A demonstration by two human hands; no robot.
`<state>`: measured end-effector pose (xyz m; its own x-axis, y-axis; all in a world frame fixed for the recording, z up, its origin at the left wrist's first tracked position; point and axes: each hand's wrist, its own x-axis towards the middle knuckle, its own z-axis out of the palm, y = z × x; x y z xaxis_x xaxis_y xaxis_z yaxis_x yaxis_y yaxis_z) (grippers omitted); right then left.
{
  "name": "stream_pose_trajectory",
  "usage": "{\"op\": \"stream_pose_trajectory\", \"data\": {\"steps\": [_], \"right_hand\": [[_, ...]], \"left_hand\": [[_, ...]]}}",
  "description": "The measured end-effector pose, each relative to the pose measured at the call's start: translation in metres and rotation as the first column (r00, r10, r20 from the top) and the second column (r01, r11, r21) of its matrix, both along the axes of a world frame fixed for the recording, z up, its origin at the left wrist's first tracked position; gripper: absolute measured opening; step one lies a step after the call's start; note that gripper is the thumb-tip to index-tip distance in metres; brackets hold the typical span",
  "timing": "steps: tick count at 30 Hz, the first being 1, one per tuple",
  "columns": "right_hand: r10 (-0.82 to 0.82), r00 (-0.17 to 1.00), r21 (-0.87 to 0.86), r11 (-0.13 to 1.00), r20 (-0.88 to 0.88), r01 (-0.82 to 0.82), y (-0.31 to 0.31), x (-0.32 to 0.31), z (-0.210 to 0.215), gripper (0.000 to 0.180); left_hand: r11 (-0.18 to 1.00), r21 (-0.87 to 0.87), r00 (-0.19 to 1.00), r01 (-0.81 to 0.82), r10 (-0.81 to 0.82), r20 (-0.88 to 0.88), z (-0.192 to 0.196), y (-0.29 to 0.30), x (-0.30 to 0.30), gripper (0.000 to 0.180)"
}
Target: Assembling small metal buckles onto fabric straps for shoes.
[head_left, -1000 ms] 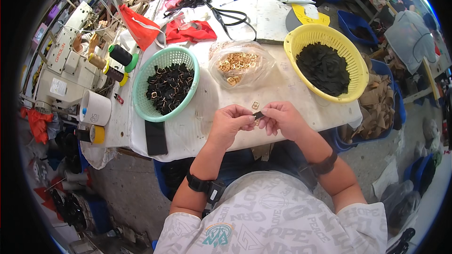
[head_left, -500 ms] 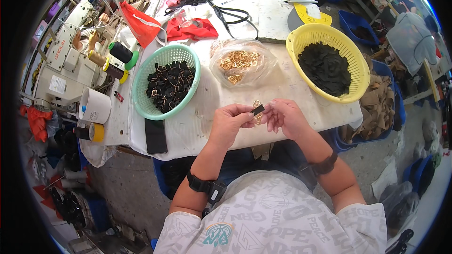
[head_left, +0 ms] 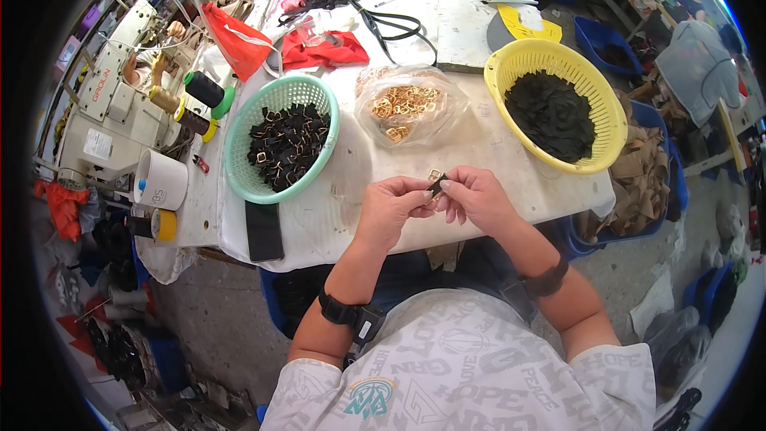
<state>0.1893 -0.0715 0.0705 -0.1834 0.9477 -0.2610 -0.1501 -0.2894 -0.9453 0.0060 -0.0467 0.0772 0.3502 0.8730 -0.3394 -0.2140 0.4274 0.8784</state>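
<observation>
Both hands meet over the desk (head_left: 335, 215) edge: left hand (head_left: 392, 206) and right hand (head_left: 472, 195) pinch a gold buckle with black strap piece (head_left: 435, 182) between fingertips. A loose pinch could drop it off the near edge.

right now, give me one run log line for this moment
left hand grip: small black strip with gold buckle | right hand grip: same piece | nearby: green basket, yellow basket

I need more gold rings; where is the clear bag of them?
In the head view, the clear bag of gold rings lies mid-table, between the green basket and yellow basket.
</observation>
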Motion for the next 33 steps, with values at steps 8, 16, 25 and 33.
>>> {"op": "stream_pose_trajectory", "data": {"steps": [8,16,25,33], "right_hand": [[0.004,1.0,-0.003,1.0,-0.003,-0.004,0.0,0.0,-0.001,0.016],[-0.004,0.999,0.02,1.0,0.039,0.004,-0.001,-0.003,0.002,0.015],[0.002,0.991,0.106,0.994,0.132,-0.016,-0.001,-0.008,-0.004,0.014],[-0.04,0.999,-0.05,0.998,0.028,0.041,0.0,-0.001,0.004,0.014]], "left_hand": [[1.0,0.02,1.0,-0.009,0.009,-0.017,-0.002,-0.001,0.001,0.017],[0.998,0.062,0.999,-0.028,0.03,-0.03,-0.001,-0.002,0.002,0.017],[0.991,0.133,0.994,0.017,-0.003,-0.108,-0.003,-0.003,0.003,0.02],[0.993,-0.116,0.995,-0.018,0.029,0.092,-0.003,0.007,-0.009,0.028]]}}
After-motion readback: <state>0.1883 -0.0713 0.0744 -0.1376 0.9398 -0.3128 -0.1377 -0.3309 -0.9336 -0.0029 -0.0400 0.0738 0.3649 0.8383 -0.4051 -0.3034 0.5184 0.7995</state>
